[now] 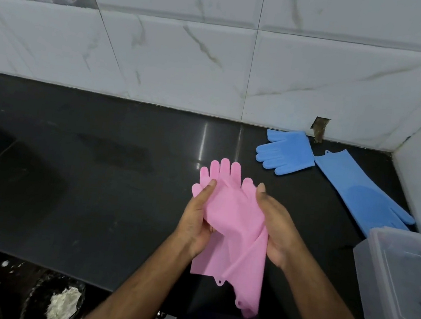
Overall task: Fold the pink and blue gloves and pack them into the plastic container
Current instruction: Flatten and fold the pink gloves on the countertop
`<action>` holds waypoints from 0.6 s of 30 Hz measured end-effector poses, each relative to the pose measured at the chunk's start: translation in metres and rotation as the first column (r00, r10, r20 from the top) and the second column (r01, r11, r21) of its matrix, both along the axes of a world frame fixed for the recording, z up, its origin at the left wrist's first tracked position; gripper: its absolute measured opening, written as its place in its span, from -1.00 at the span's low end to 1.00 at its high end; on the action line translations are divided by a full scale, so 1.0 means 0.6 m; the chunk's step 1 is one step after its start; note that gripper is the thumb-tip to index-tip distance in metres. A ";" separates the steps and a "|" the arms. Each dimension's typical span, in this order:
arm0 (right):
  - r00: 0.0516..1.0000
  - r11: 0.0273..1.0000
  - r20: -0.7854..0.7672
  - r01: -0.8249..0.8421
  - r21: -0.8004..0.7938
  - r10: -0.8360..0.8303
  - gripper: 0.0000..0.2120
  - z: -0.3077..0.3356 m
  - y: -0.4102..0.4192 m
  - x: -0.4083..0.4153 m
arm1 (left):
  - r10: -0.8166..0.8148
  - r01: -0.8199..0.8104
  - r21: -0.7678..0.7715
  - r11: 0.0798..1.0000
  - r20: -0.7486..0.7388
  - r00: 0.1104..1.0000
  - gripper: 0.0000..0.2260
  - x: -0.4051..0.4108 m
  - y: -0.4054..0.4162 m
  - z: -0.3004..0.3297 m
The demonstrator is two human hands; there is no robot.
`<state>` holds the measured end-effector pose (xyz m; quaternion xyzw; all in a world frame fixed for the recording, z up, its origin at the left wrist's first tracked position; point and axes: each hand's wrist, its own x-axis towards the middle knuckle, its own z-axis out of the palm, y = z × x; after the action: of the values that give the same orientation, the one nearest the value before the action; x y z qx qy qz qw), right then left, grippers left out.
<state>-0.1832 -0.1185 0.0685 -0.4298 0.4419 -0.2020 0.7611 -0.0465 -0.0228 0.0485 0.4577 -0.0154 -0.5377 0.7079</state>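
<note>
Pink gloves (236,221) in both hands' grip, thumbs on top.

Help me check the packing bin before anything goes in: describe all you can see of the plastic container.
The plastic container is a translucent, frosted, rectangular tub that looks like thin rigid plastic, with rounded corners and a raised lip around its rim. It sits at the right edge of the dark countertop, partly cut off by the frame, and appears tilted in this wide-angle view. Its inside shows only faint reflections; no glove is in it. One blue glove lies just beyond its far corner; contact is unclear. Neither hand touches it.
</note>
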 end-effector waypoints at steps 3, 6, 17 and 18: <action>0.996 0.998 0.071 -0.044 -0.045 0.047 -0.73 -0.010 0.017 0.012 | -0.016 0.016 -0.009 1.000 0.073 0.997 -0.61 0.010 0.002 0.000; 0.994 1.000 0.112 -0.004 -0.007 0.005 -0.76 -0.019 0.021 0.026 | 0.014 -0.015 0.011 1.000 0.096 0.995 -0.59 0.029 0.002 0.007; 0.989 0.984 -0.017 0.147 -0.097 -0.150 -0.73 -0.071 0.026 0.068 | -0.067 -0.007 0.198 0.980 0.366 0.928 -0.83 0.069 -0.003 -0.025; 0.989 0.979 -0.061 0.122 -0.165 -0.134 -0.72 -0.074 0.022 0.067 | -0.079 -0.004 0.223 0.975 0.362 0.929 -0.81 0.069 -0.003 -0.032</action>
<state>-0.1429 -0.1052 0.0239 -0.4674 0.4777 -0.2700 0.6931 -0.0054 -0.0247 0.0291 0.6256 -0.0973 -0.4541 0.6269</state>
